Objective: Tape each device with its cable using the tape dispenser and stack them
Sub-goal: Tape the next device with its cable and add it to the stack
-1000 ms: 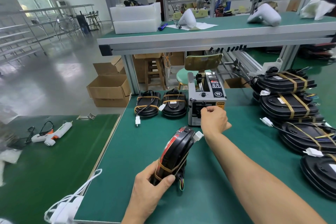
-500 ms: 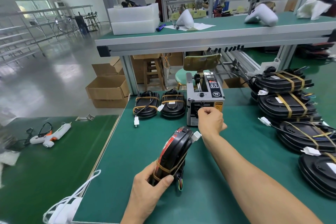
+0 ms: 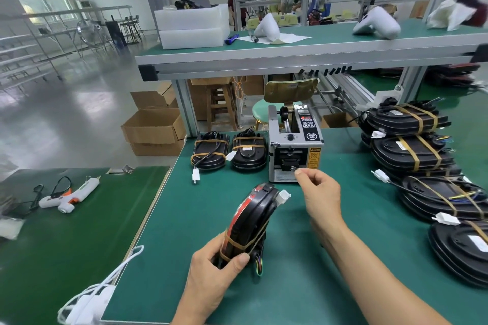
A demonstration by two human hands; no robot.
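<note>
1. Head view: the right hand [image 3: 318, 192] has drawn back slightly from the tape dispenser [image 3: 294, 145], fingertips pinched narrow; whether they hold tape, I cannot tell.
2. The left hand [image 3: 211, 276] grips the device [image 3: 253, 216] on edge on the green table [image 3: 303, 285].
3. Taped devices [image 3: 412, 140] are stacked at the right.

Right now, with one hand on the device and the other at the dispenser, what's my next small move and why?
Probably draw the right hand back from the dispenser toward the device. Its fingertips pinch at the outlet, seemingly on a tape piece too small to confirm, while the left hand holds the device on edge, one band already on.
</note>
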